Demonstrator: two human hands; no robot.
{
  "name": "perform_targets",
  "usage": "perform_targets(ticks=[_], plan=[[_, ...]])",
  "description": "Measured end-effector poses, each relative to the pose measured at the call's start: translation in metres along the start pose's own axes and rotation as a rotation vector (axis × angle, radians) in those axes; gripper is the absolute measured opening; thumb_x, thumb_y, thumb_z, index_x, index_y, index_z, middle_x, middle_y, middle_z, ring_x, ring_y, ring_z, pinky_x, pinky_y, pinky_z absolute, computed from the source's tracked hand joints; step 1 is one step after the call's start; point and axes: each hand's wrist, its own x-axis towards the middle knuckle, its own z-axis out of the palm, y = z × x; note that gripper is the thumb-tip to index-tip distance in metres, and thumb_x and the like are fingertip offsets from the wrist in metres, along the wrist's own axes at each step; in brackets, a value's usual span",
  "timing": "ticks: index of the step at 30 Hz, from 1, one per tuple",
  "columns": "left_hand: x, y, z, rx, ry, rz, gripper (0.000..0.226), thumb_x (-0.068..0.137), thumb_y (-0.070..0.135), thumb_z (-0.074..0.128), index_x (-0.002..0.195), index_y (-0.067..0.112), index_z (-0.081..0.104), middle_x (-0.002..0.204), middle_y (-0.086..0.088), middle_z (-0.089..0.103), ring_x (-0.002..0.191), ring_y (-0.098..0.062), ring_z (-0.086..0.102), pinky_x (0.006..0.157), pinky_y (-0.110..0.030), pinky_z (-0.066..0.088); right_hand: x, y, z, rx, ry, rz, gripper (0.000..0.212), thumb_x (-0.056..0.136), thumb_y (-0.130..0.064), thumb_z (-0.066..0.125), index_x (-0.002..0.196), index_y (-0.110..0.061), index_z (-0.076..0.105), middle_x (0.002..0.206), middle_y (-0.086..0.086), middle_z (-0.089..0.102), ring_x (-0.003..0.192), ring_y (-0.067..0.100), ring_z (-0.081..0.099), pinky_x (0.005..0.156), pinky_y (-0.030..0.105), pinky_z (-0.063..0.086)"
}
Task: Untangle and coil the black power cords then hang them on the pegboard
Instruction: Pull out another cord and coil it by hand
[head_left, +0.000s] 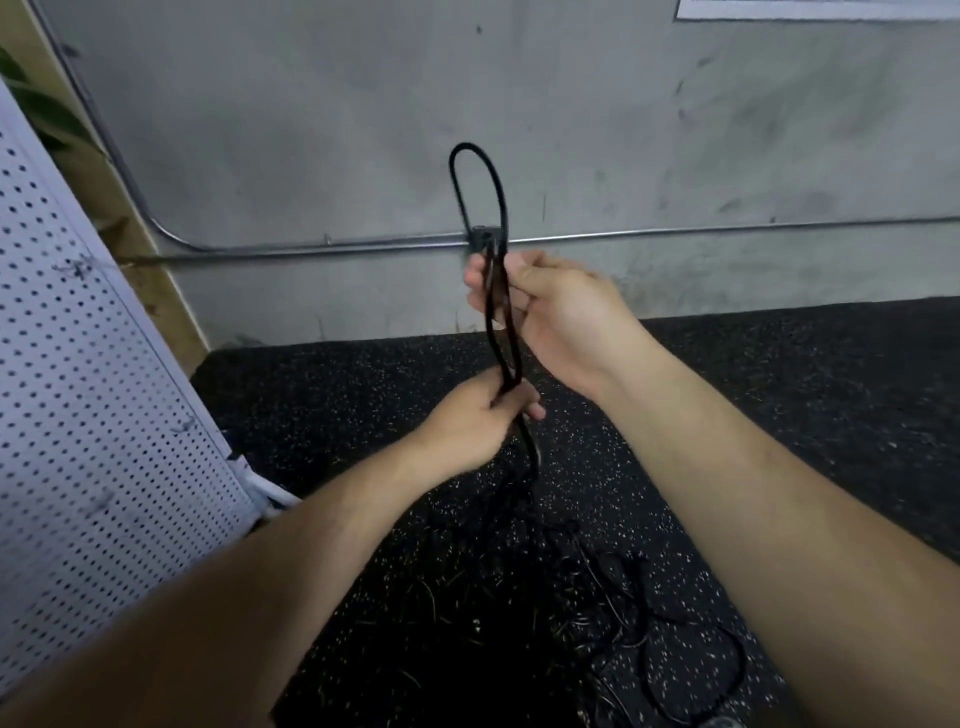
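Tangle of black power cords on the floor, one strand raised in your hands.
Your left hand is clamped round the doubled strand low down; your right hand pinches it higher, and its loop stands upright above your fingers. The pegboard stands at your left, the grey wall beyond.
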Motion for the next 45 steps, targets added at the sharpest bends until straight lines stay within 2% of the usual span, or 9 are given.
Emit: perform_targets(ticks=[6,9,12,15,21,25,30,34,45], plan=[[0.008,0.014,-0.037,-0.214,0.317,0.022,0.025,0.109,0.024,0.043,0.098,0.015,0.063,0.081,-0.001,0.072,0.073,-0.02,0.071,0.064,-0.03,0.058,0.003,0.029,-0.028,-0.881,-0.156,0.183,0.058,0.081,-0.005,0.062,0.138,-0.016,0.056,0.122,-0.006,0.067,0.12,0.015,0.062,0.108,0.038,0.042],[0.008,0.013,-0.052,-0.389,0.313,0.034,0.027,0.109,0.025,0.042,0.096,0.012,0.062,0.077,0.0,0.072,0.08,-0.024,0.072,0.066,-0.03,0.057,-0.001,0.053,-0.027,-1.0,-0.35,0.293,0.025,0.097,-0.025,0.063,0.12,-0.016,0.064,0.108,-0.002,0.077,0.103,0.01,0.071,0.105,0.038,0.046],[0.013,0.001,-0.062,-0.421,0.301,-0.005,0.035,0.107,0.039,0.045,0.11,0.01,0.065,0.103,-0.003,0.075,0.101,-0.022,0.071,0.095,-0.04,0.057,0.004,0.053,-0.019,-0.88,-0.196,0.214,0.02,0.108,-0.026,0.047,0.105,-0.012,0.062,0.071,-0.003,0.07,0.073,0.015,0.073,0.082,0.037,0.057],[0.007,-0.011,-0.053,-0.43,-0.07,-0.062,0.062,0.097,0.063,0.045,0.126,0.011,0.062,0.115,-0.001,0.072,0.112,-0.019,0.065,0.106,-0.05,0.048,0.013,0.039,-0.006,-0.532,0.003,0.144,0.024,0.108,-0.026,0.048,0.094,-0.013,0.063,0.055,-0.009,0.05,0.053,0.011,0.054,0.067,0.033,0.048],[-0.001,-0.02,-0.027,-0.051,-0.189,-0.017,0.015,0.105,0.033,0.05,0.106,0.029,0.064,0.103,0.008,0.075,0.114,-0.013,0.066,0.112,-0.047,0.042,0.022,0.004,0.008,-0.029,-0.027,0.094,0.021,0.109,-0.018,0.04,0.093,-0.01,0.052,0.062,-0.004,0.047,0.054,0.011,0.046,0.064,0.032,0.049],[0.001,-0.008,-0.036,0.0,-0.012,0.032,0.019,0.108,0.027,0.045,0.1,0.027,0.063,0.083,0.003,0.075,0.102,-0.014,0.071,0.107,-0.048,0.046,0.018,0.014,-0.01,-0.491,-0.098,0.083,0.032,0.101,-0.027,0.059,0.12,-0.001,0.059,0.107,0.016,0.072,0.098,0.037,0.068,0.084,0.051,0.053],[0.006,-0.008,-0.042,-0.063,-0.067,0.159,0.031,0.107,0.034,0.047,0.137,0.034,0.05,0.088,-0.005,0.076,0.092,-0.014,0.073,0.109,-0.047,0.043,0.009,0.03,-0.012,-0.634,-0.079,0.058,0.015,0.103,-0.015,0.058,0.105,-0.001,0.064,0.103,0.022,0.073,0.076,0.041,0.065,0.047,0.038,0.048],[0.007,-0.023,-0.044,0.274,-0.183,0.064,0.017,0.106,0.038,0.049,0.102,0.032,0.064,0.093,0.009,0.076,0.093,0.0,0.068,0.102,-0.041,0.049,0.011,0.004,-0.012,-0.439,0.065,-0.071,0.01,0.104,-0.011,0.054,0.107,-0.007,0.062,0.097,0.008,0.078,0.091,0.022,0.076,0.085,0.037,0.06],[0.018,-0.032,-0.044,0.086,-0.007,0.07,0.017,0.106,0.027,0.05,0.101,0.03,0.066,0.094,0.003,0.075,0.087,-0.015,0.072,0.084,-0.037,0.055,0.014,0.025,-0.039,-0.657,-0.04,0.253,0.037,0.103,-0.037,0.056,0.111,-0.004,0.073,0.11,0.007,0.076,0.11,0.023,0.069,0.098,0.041,0.055]])
